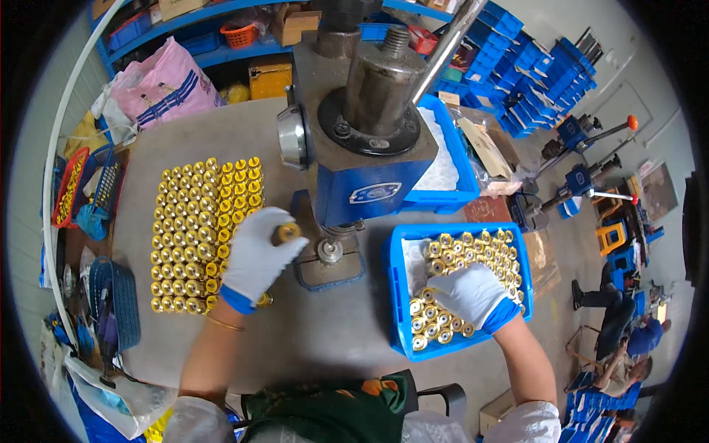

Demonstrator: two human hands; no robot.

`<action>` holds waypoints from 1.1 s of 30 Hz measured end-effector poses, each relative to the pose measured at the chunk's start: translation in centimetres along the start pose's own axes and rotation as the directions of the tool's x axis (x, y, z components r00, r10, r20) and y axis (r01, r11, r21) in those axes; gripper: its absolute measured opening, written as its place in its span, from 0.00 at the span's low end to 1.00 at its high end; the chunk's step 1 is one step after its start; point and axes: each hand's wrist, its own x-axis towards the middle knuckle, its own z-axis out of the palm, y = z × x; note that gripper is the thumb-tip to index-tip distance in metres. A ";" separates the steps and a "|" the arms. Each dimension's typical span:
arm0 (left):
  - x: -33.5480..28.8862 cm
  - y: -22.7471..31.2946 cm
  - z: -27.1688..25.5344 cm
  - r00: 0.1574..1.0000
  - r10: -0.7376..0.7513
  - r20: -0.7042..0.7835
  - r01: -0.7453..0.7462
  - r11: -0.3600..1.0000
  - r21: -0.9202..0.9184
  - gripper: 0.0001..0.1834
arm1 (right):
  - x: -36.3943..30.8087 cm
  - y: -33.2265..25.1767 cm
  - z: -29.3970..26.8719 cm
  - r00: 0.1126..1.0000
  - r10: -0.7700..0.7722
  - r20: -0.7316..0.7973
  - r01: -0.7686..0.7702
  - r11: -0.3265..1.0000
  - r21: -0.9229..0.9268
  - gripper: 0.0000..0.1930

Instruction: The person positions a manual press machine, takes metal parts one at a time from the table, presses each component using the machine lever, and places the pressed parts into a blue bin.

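Note:
My left hand (258,255), in a white glove with a blue cuff, pinches a small round brass fitting (286,233) between thumb and fingers. It is just left of the press's fixture (329,251), a round metal seat on a base plate under the blue press (369,188). My right hand (473,292), gloved the same way, reaches into a blue plastic bin (405,336) over rows of brass fittings (443,323). Its fingertips are lowered among them and partly hidden, so what they hold cannot be made out. Left of my left hand, brass fittings (179,240) stand in close rows on the grey table (295,343).
Behind the bin is another blue bin (443,199) with white lining. Red (70,184) and dark blue baskets (114,303) flank the table's left side. A pink sack (166,85) lies at the back left. Other lever presses (580,181) and seated people are off to the right.

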 end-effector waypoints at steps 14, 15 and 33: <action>-7.6 -8.5 -13.0 0.954 -0.101 -0.284 0.197 0.922 0.335 0.19 | 2.1 0.9 0.6 0.960 -0.269 0.075 0.277 0.954 -0.113 0.10; -7.7 -8.4 -13.1 0.964 -0.083 -0.251 0.173 0.915 0.363 0.19 | 2.4 0.8 0.5 0.961 -0.155 0.231 0.189 0.973 -0.133 0.16; -9.7 -8.3 -11.6 1.000 -0.024 0.013 0.009 0.740 0.672 0.31 | 11.9 -4.6 -0.8 0.919 -0.243 -0.309 0.274 0.960 0.058 0.16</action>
